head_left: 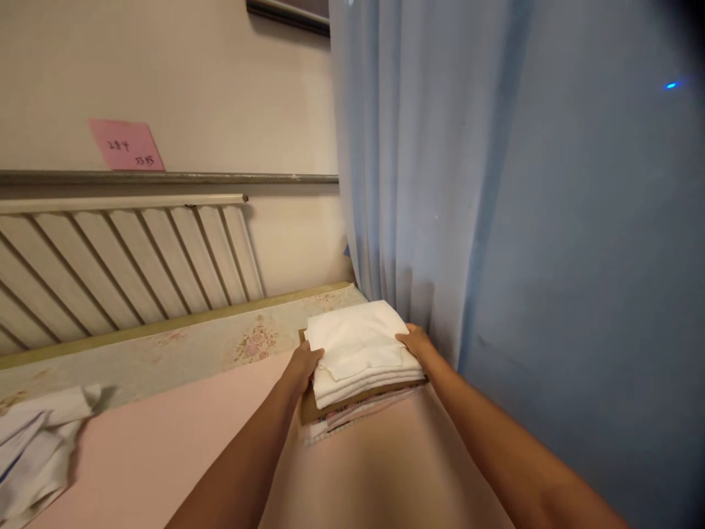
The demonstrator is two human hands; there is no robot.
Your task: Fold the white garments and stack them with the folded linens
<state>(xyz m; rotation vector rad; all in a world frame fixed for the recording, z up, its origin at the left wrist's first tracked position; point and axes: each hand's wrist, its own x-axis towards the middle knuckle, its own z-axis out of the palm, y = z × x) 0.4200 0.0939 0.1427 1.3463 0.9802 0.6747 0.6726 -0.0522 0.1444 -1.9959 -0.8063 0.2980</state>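
A folded white cloth (360, 338) lies on top of a stack of other folded cloths. Beneath it, edges of brown and patterned folded fabric (366, 405) show in layers. My left hand (305, 364) grips the left side of the white cloth, thumb on top and the other fingers mostly hidden. On the opposite side, my right hand (417, 342) holds the right edge the same way. Whether the fingers also reach round the lower layers, I cannot tell. The stack rests at the far right corner of the bed or table, near the curtain.
A pink sheet (181, 441) covers the near surface, with a floral cover (256, 344) along the wall side. Crumpled white cloth (44, 448) lies at the left. A radiator (126, 272) and a pink note (126, 145) are behind. The blue curtain (429, 184) hangs close on the right.
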